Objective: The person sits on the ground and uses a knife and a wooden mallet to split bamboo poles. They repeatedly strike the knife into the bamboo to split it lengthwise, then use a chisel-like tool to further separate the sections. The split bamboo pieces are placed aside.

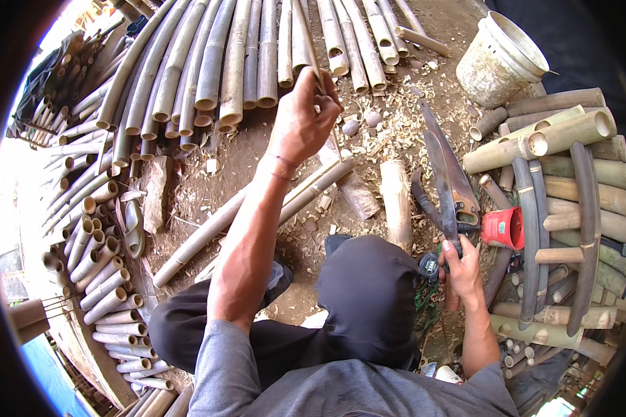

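1. The left hand is raised out ahead, fingers curled together and pinching a thin bamboo strip that runs up and away past the fingertips.
2. Just beyond those fingers lies a fan of thick bamboo poles, cut ends pointing toward the hand.
3. Beneath the left wrist, a long bamboo pole lies slantwise on the dirt ground, among wood chips and shavings.
4. The right hand sits low on the other side, fingers wrapped tight around the handle of a curved handsaw; the blade rises up and away from the knuckles.
5. Just outside the right fingers, a red cup-shaped object rests against a stack of short bamboo sections.
6. Well beyond the saw tip stands a dirty white bucket.
7. Between the two hands, a short log lies on the ground, and the person's knee in dark cloth sits nearer the body.
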Demonstrator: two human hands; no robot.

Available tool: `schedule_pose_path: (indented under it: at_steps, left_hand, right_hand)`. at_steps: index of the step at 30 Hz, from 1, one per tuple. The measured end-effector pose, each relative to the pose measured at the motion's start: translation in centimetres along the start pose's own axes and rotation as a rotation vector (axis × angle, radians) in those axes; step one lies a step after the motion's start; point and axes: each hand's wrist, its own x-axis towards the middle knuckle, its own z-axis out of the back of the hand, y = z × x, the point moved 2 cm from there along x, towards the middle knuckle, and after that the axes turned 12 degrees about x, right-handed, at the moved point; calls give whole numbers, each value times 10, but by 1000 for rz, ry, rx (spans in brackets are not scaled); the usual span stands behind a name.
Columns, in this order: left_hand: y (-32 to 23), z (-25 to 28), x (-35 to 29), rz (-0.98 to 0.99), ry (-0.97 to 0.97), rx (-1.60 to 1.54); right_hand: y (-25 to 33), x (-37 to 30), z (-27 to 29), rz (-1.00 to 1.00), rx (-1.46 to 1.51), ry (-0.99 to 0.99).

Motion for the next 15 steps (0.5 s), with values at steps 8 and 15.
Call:
schedule_pose_path:
  at_steps: [8,15]
  left_hand:
    - [5,-14,4,13,-29,35]
    - [15,7,-4,-20,9,169]
  right_hand:
    - [46,16,-11,97,-126,39]
    - [278,70,-27,1124,-251,-105]
